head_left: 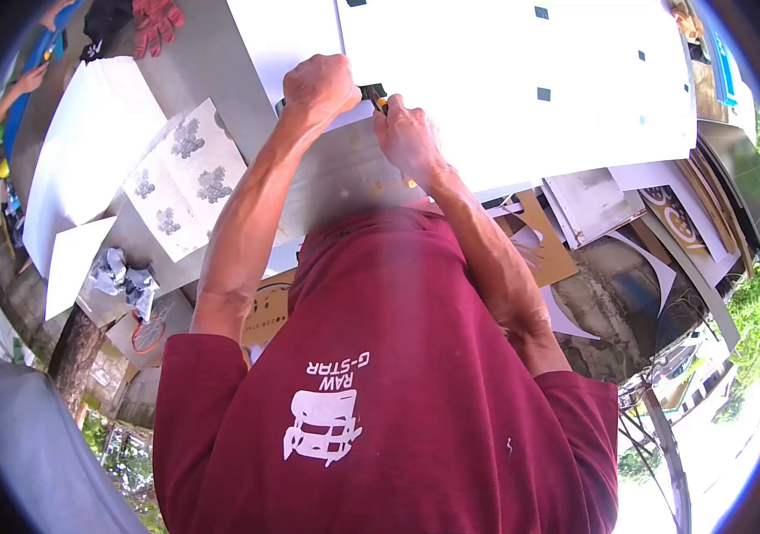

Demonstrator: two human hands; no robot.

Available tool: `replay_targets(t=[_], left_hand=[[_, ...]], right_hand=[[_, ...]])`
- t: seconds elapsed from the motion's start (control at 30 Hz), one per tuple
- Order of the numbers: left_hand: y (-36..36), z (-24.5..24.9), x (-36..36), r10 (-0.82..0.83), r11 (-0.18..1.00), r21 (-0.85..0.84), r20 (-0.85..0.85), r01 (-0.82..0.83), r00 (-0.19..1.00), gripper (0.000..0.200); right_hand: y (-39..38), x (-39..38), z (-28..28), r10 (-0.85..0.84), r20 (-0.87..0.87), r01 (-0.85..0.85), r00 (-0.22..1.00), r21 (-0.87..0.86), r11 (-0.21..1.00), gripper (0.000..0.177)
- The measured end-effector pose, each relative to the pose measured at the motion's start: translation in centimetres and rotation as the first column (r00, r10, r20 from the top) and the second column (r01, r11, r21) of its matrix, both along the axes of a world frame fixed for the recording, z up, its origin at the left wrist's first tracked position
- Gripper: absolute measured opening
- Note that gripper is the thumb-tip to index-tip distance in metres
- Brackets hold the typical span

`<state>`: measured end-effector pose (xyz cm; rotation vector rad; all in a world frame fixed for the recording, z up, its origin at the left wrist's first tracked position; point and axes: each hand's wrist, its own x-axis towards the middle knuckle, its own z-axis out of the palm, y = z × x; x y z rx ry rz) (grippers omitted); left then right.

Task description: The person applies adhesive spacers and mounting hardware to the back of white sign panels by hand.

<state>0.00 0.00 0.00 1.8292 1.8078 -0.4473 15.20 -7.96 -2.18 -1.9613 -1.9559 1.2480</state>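
A large bright white sheet (487, 71) with small dark squares covers the upper middle and right. My left hand (322, 86) is closed in a fist at its near left edge; what its fingers hold is hidden. Just to the right and slightly lower, my right hand (408, 141) is closed on a small yellow and black tool (382, 105), whose type I cannot make out. A short dark piece (370, 91) shows between the two hands. Below them lies the grey surface (331, 169), close to my body.
Left are a sheet with grey tree prints (214, 184), a curved white sheet (86, 151), crumpled silvery material (122, 278) and a red glove (156, 27). Another person's hand (31, 80) is at the upper left. Cut boards and offcuts (589, 209) lie at the right.
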Motion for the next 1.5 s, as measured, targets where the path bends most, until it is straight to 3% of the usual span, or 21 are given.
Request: replay_targets(t=[0.1, 0.27, 0.77, 1.5], left_hand=[[-0.4, -0.3, 0.4, 0.006, 1.0, 0.004, -0.002, -0.006, 1.0, 0.024], [-0.2, -0.2, -0.3, -0.003, 0.999, 0.049, -0.006, 0.004, 1.0, 0.022], [-0.1, -0.2, 0.2, 0.009, 1.0, 0.008, -0.007, -0.009, 1.0, 0.025], [-0.3, -0.1, 0.2, -0.001, 0.999, 0.035, 0.006, 0.001, 1.0, 0.024]], right_hand=[[-0.2, -0.1, 0.9, -0.018, 0.015, 0.019, 1.0, -0.063, 0.998, 0.034], [0.0, -1.3, 0.6, -0.016, 0.024, 0.015, 1.0, 0.032, 0.999, 0.032], [0.0, -1.2, 0.9, -0.059, 0.003, 0.059, 0.998, -0.015, 0.998, 0.034], [0.1, -1.8, 0.2, 0.028, 0.071, -0.037, 0.997, 0.139, 0.99, 0.024]])
